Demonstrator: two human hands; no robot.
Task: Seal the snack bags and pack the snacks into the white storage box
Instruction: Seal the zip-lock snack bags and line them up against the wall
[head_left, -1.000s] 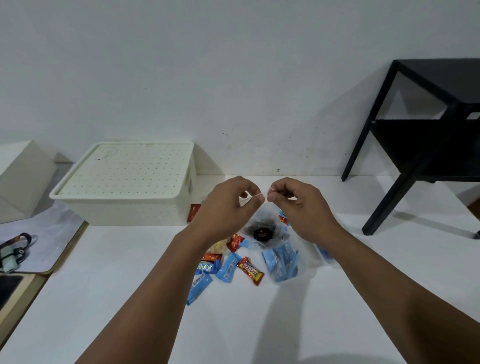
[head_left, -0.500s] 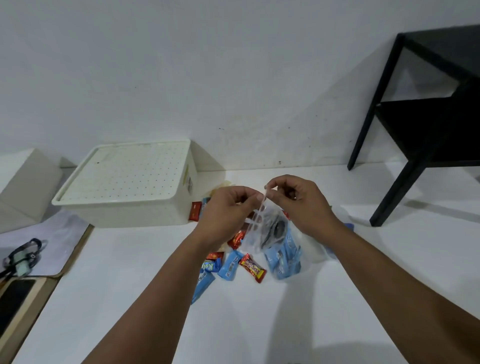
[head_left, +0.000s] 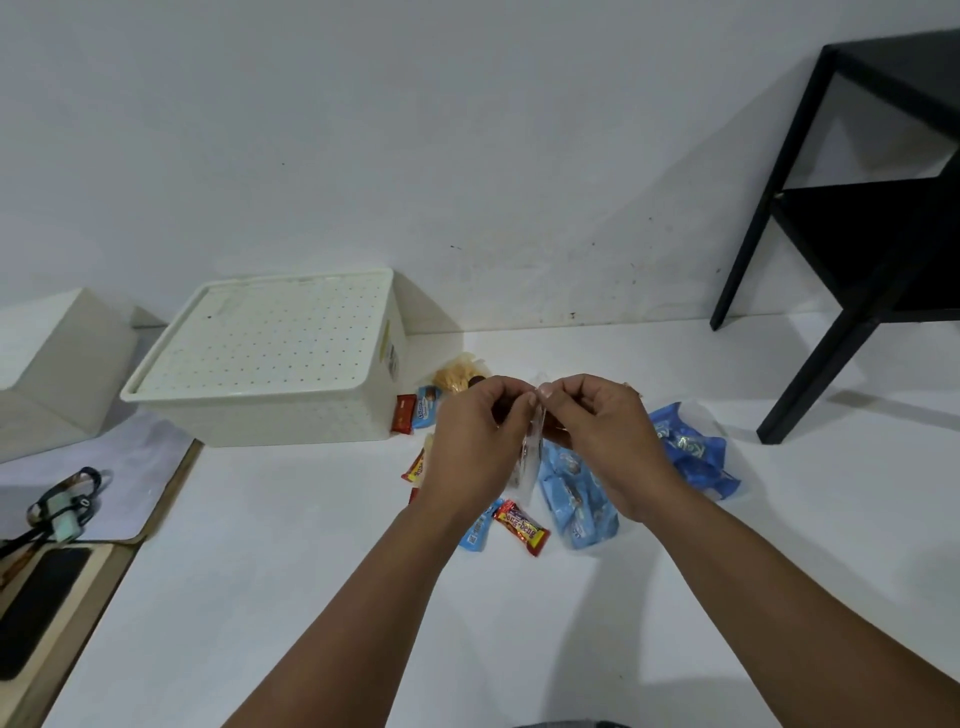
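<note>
Red bar (head_left: 521, 527) wrapper reads "Beng-Beng"; both hands, left (head_left: 475, 441) and right (head_left: 602, 439), pinch the clear bag's (head_left: 531, 457) top between them.

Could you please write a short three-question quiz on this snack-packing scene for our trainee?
1. True or false: the lid of the white storage box is off.
2. What do the left hand and right hand pinch together?
A. the clear snack bag
B. a black phone
C. the box lid
3. Which loose wrapper lies nearest the person, just below the hands?

Key
1. False; the lid is on.
2. A.
3. The red and yellow candy bar.
</note>
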